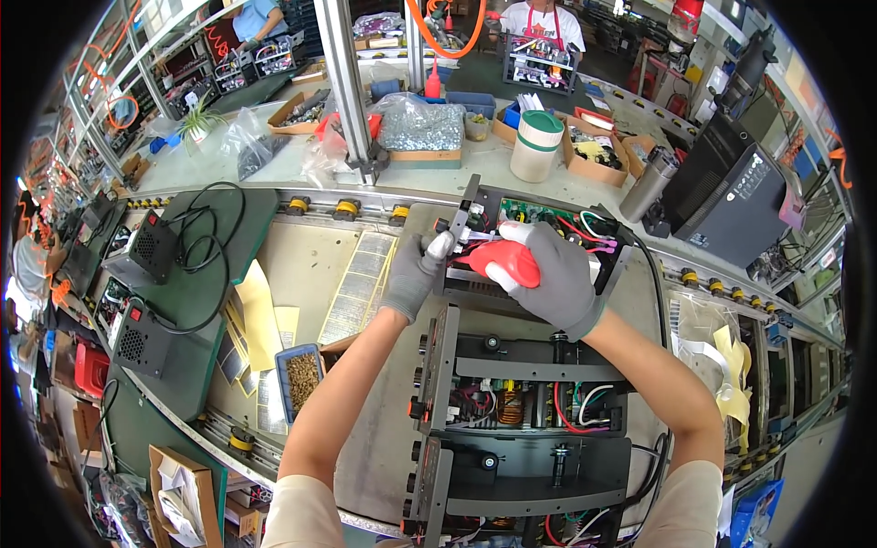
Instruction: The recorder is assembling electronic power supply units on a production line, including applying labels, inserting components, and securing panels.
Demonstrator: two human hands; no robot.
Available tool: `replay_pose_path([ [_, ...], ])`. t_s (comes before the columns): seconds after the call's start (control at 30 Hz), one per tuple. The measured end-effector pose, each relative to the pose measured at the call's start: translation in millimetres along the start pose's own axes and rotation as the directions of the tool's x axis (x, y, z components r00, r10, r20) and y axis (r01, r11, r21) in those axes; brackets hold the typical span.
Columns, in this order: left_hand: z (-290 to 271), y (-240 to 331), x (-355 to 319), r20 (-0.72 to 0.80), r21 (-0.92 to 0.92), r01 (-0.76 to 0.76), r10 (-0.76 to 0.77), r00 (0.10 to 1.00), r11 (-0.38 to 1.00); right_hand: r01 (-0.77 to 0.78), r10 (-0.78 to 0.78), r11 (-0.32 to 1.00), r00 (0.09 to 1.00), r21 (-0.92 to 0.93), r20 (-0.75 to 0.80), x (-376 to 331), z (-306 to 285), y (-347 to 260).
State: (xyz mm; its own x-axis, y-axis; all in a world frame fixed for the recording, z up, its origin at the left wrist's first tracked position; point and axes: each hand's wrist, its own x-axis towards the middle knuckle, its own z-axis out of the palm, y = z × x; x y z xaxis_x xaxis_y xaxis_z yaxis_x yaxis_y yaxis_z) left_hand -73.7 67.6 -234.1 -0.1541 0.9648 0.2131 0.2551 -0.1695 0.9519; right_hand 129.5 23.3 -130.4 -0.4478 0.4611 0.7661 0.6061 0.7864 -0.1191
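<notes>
- Grey knitted gloves covered both hands, which met over the far end of an open black metal chassis (539,228) lying on the conveyor table (365,475).
- The right hand (548,274) was clamped around the red handle of a power screwdriver (502,260), whose pale front end pointed left toward the other hand.
- The left hand (416,269) was closed in a pinch around the tool's tip (442,245), fingers together, right beside a black bracket (468,215) at the chassis edge.
- Inside that chassis showed a green circuit board (534,212) and red, white and pink wires (585,233).
- Nearer the person lay two more open chassis (521,393), with copper coils and wiring visible, touching end to end.
- A small blue tray of brass-coloured screws (301,379) sat well left of the left forearm, beside yellow label sheets (256,315).
- Beyond the hands stood a cream canister with a green lid (536,146) and a bag of silver screws (420,123).
</notes>
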Motion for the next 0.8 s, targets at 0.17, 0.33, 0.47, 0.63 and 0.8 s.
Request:
replay_pose_path([
  [0.17,-3,4,7,0.044,0.07,0.059,-0.062,0.997,0.996,0.183,-0.19,0.975,0.981,-0.124,-0.042,-5,-4,12],
  [0.33,-1,-1,15,0.048,0.148,0.086,-0.094,0.994,0.985,0.217,-0.206,0.973,0.971,-0.083,0.121,-10,3,20],
  [0.47,-2,-2,17,0.064,0.224,0.108,-0.125,0.99,0.969,0.225,-0.213,0.97,0.969,-0.088,0.123,-11,15,25],
  [0.63,-2,4,16,0.006,0.247,0.061,-0.065,0.998,0.967,0.198,-0.186,0.975,0.975,-0.099,0.122,-5,21,25],
  [0.8,-6,14,14,0.06,0.205,0.114,-0.128,0.99,0.972,0.097,-0.094,0.994,0.994,-0.045,0.061,0,-1,10],
])
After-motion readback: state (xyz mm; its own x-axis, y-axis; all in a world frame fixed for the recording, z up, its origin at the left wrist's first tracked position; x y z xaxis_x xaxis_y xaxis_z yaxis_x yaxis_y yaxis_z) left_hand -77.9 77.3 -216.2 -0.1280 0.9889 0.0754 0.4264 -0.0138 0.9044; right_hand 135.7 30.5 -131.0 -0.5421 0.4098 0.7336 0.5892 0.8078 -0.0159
